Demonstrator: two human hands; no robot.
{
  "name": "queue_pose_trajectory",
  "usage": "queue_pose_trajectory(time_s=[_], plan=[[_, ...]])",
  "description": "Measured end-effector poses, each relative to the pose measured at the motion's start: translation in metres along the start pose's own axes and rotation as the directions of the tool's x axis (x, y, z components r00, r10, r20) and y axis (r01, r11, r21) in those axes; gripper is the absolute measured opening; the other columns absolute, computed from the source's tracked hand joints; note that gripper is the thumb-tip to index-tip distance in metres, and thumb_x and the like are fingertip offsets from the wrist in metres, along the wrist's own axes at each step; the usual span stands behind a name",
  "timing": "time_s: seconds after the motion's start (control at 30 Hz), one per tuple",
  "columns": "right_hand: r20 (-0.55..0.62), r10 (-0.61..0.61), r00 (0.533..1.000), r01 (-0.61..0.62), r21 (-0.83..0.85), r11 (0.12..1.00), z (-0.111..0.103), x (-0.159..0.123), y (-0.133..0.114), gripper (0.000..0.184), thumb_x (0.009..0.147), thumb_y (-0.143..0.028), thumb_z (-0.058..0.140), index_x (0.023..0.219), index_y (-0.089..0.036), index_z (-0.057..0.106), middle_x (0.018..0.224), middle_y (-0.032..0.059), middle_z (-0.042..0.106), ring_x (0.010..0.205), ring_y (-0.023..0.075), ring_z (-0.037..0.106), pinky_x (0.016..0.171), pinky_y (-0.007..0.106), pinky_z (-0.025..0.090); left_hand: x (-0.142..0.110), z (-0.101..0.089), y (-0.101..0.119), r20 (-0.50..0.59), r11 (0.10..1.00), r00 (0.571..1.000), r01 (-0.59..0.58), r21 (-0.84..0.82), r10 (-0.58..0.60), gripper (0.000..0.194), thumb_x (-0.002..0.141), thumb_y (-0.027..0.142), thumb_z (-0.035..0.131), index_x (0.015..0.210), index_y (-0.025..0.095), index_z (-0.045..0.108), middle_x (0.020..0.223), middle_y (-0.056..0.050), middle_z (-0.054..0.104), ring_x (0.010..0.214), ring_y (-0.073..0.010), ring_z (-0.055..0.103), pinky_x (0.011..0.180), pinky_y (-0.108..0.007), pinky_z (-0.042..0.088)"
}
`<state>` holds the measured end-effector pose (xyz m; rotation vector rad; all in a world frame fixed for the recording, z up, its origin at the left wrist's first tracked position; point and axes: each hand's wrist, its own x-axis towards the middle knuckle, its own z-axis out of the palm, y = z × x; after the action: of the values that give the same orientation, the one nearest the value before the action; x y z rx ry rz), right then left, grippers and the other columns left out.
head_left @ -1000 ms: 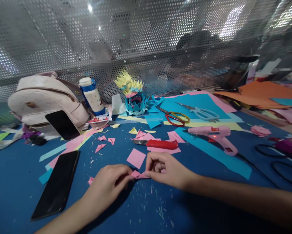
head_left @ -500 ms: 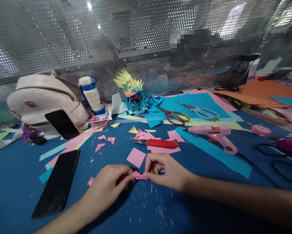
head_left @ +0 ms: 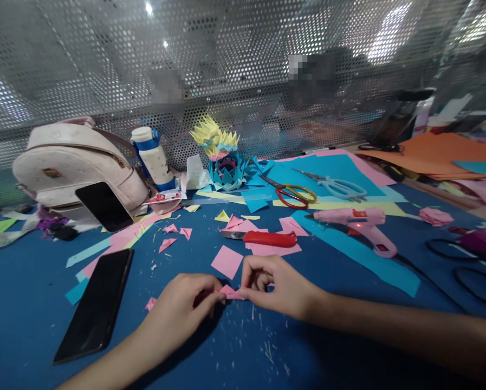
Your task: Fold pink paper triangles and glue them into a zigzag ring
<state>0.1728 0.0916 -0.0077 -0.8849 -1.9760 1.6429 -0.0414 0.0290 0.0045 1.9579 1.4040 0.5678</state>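
Note:
A small folded piece of pink paper point(head_left: 231, 293) is held between both hands, just above the blue tabletop. My left hand point(head_left: 194, 297) pinches its left end between thumb and fingers. At the right end, my right hand point(head_left: 272, 283) grips it with thumb and index finger, the other fingers curled in. Just beyond lies a flat pink paper square point(head_left: 227, 262). A red utility knife point(head_left: 267, 238) with its blade out rests on pink paper scraps behind the right hand. One small folded pink triangle point(head_left: 150, 303) sits beside the left hand, and several more lie farther off.
Two phones, one lying flat point(head_left: 94, 309), one leaning point(head_left: 104, 207) on a white backpack point(head_left: 70, 162), are at left. A pink glue gun point(head_left: 360, 219) with a cord lies right, near scissors point(head_left: 293, 195). Behind stand a bottle point(head_left: 151, 157) and a yellow-and-blue paper model point(head_left: 226, 170).

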Motion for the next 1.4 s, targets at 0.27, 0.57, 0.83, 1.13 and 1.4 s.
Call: queue_pose_trajectory(time_s=[0.27,0.57,0.83,1.13,1.4], plan=[[0.001,-0.013,1.0,0.013,-0.003,1.0,0.0,-0.001,-0.002,0.015,0.076,-0.024,0.07,0.074,-0.015,0.058,0.066,-0.0022,0.058,0.051,0.0069,0.047,0.046,0.019,0.033,-0.001,-0.001,0.002,0.017,0.999,0.999,0.033,-0.002,-0.033,0.029,0.096,0.028,0.051,0.073,0.017,0.066,0.061,0.001,0.063,0.056,-0.0123,0.053,0.054,-0.021,0.032],[-0.002,-0.003,1.0,0.003,-0.005,1.0,0.0,-0.001,0.001,0.016,0.077,-0.025,0.07,0.075,-0.015,0.058,0.067,-0.0024,0.057,0.051,0.0069,0.047,0.047,0.019,0.033,0.0,0.0,0.001,0.02,0.999,0.999,0.049,-0.021,-0.048,0.031,0.095,0.029,0.05,0.069,0.017,0.061,0.062,0.002,0.062,0.057,-0.0116,0.051,0.054,-0.021,0.031],[0.007,-0.005,1.0,0.004,0.013,1.0,-0.002,0.002,0.0,0.016,0.078,-0.027,0.068,0.076,-0.015,0.057,0.066,-0.0011,0.058,0.056,0.0088,0.049,0.052,0.02,0.038,-0.001,-0.005,0.011,0.037,0.998,0.999,0.025,-0.053,-0.024,0.04,0.1,0.04,0.043,0.076,0.017,0.065,0.062,0.002,0.057,0.058,-0.0115,0.049,0.057,-0.022,0.031],[0.029,-0.019,0.999,0.019,-0.001,1.0,0.0,-0.001,-0.001,0.016,0.079,-0.028,0.065,0.078,-0.014,0.058,0.068,-0.0004,0.058,0.057,0.0092,0.049,0.051,0.02,0.038,-0.001,0.0,0.01,-0.005,0.994,0.994,0.105,0.01,-0.105,0.033,0.093,0.037,0.052,0.07,0.017,0.066,0.058,0.003,0.055,0.054,-0.0109,0.043,0.052,-0.022,0.026],[0.035,-0.021,0.999,0.022,-0.023,1.0,0.0,-0.003,-0.004,0.012,0.079,-0.025,0.064,0.077,-0.014,0.058,0.069,-0.0001,0.059,0.055,0.0087,0.05,0.051,0.02,0.038,0.001,0.0,0.012,-0.011,0.993,0.993,0.116,-0.02,-0.116,0.03,0.089,0.034,0.054,0.066,0.016,0.062,0.058,0.003,0.053,0.054,-0.0098,0.04,0.052,-0.021,0.025]])
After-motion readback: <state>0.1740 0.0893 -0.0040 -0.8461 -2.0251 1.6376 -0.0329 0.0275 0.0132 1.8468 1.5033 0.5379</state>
